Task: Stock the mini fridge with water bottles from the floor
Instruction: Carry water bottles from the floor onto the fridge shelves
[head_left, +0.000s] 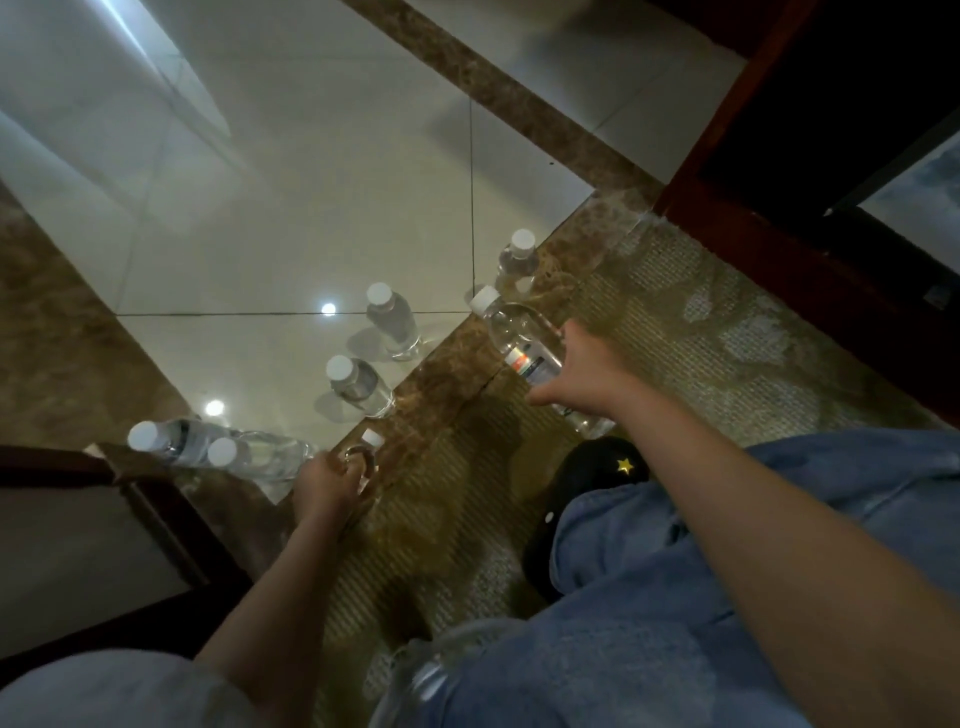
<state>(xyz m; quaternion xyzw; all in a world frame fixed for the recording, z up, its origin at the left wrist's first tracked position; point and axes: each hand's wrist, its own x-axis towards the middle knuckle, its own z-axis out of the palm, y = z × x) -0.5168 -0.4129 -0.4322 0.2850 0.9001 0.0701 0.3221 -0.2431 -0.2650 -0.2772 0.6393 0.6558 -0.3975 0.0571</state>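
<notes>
1. The glossy cream tile floor (291, 208) carries most of the stock. It looks slick (ceiling lamps mirror in it), so a dropped bottle would probably skid or roll away across the tiles.
2. The tan woven rug (675, 322) meets the brown marble border strip (441, 384) right beneath both arms. A bottle set down across that edge could tip.
3. A dark red wooden cabinet frame (727, 218) stands at the rug's far right corner. The mini fridge is not plainly shown, and I cannot tell whether the dark opening houses it. A bottle swung that way without looking could strike the frame.
4. Three clear white-capped plastic bottles stand along the tile edge by the strip: the far bottle (517, 260), the middle bottle (392, 322) and the near bottle (358, 384). A pair of bottles (223, 452) sits at the tile's near left corner. The far bottle is just beside the right hand's load, and a careless lift might topple it.
5. The right hand (587, 374) has fingers and thumb spread wide round the lower body of a tilted clear labelled bottle (511, 332) over the strip. With so loose a wrap, the smooth plastic might slide out.
6. The left hand (327, 486) curls its fingers round the neck of a small clear bottle (363, 460) at the strip's near end. A bottle carried by the neck may swing and clip the pair of bottles beside it.
</notes>
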